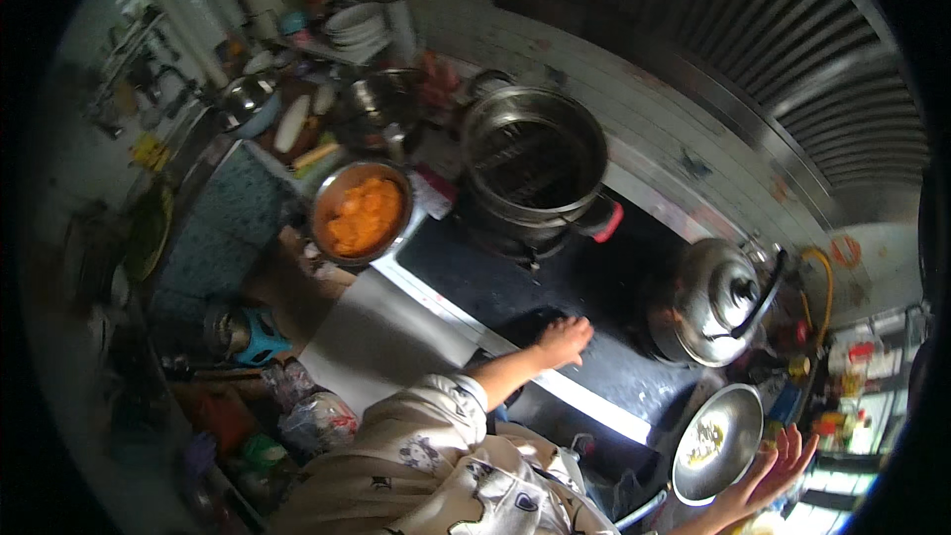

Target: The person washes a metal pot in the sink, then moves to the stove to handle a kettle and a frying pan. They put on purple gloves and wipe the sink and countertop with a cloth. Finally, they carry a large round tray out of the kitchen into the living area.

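Observation:
My left hand [565, 342] is over the front part of the black stovetop [631, 267], fingers apart and nothing in it. At the lower right my right hand [776, 472] is raised beside a metal frying pan [719, 446], palm up and empty. Some pale yellow matter lies in the pan, whose handle points down and left. A lidded metal kettle [717, 305] stands at the stove's right end. On the left burner rests a big steel pot [535, 156] with dark contents. A metal bowl [362, 213] of orange chunks sits at the stove's left edge.
Stacked white plates [356, 26], a metal basin [247, 100] and a white radish-like vegetable [292, 123] crowd the back left counter. The ribbed range hood [802, 52] hangs at upper right, near a yellow hose [828, 290]. Plastic bags [319, 420] lie at lower left.

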Available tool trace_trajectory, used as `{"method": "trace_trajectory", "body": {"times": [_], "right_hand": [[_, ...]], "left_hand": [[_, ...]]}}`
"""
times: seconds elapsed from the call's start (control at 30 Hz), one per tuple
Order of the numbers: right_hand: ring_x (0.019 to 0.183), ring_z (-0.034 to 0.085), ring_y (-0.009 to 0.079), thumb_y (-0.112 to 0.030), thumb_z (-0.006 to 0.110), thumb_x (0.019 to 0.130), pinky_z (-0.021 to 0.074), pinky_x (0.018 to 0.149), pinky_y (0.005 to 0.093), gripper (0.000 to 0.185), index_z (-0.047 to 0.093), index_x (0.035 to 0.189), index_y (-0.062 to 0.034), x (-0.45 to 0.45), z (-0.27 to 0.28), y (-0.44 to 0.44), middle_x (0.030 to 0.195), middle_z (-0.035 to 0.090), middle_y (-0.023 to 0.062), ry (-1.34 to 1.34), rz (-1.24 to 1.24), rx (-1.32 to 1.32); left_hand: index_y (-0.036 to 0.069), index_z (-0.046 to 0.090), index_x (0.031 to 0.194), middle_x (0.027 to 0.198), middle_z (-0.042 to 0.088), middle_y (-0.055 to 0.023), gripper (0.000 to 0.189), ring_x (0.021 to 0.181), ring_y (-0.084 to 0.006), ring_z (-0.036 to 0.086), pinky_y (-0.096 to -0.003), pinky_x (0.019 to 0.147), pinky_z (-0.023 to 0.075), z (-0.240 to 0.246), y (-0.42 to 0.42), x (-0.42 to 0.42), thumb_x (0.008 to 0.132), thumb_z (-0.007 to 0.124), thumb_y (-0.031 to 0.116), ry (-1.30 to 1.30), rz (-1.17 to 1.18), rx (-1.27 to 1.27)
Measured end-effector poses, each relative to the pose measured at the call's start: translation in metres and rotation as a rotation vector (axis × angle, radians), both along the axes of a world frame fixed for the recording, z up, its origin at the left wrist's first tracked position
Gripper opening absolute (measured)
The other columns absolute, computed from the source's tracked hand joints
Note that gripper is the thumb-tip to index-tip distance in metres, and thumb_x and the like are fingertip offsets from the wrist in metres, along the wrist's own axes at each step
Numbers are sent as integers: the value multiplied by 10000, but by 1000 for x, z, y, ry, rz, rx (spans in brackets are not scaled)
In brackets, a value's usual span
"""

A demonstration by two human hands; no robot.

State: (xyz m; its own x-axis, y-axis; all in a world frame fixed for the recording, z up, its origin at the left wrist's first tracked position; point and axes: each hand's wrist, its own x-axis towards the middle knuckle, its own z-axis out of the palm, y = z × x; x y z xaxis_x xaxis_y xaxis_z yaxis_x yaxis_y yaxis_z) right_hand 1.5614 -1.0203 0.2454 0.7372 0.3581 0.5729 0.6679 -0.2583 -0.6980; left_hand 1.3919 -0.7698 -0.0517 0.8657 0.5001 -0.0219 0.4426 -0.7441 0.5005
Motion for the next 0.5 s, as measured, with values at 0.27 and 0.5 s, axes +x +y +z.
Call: {"method": "trace_trajectory", "body": {"times": [0.27, 0.5], "right_hand": [[1005, 595, 189, -173, 557, 1017, 464, 836, 290, 422, 501, 1404, -14, -35, -3, 79, 1191, 639, 97, 137, 331, 77], [882, 630, 322, -114, 717, 859, 512, 811, 403, 166, 722, 1020, -72, -88, -160, 173, 941, 627, 120, 267, 614, -471]], "left_hand": [[39, 509, 1321, 1173, 569, -137, 664, 1073, -336, 599, -423, 891, 506, 22, -7, -93, 768, 829, 218, -290, 207, -144], [99, 594, 1111, 890, 627, -57, 167, 781, -176, 619, -286, 627, 541, -50, 26, -303, 951, 625, 137, -1463, 893, -978]]}}
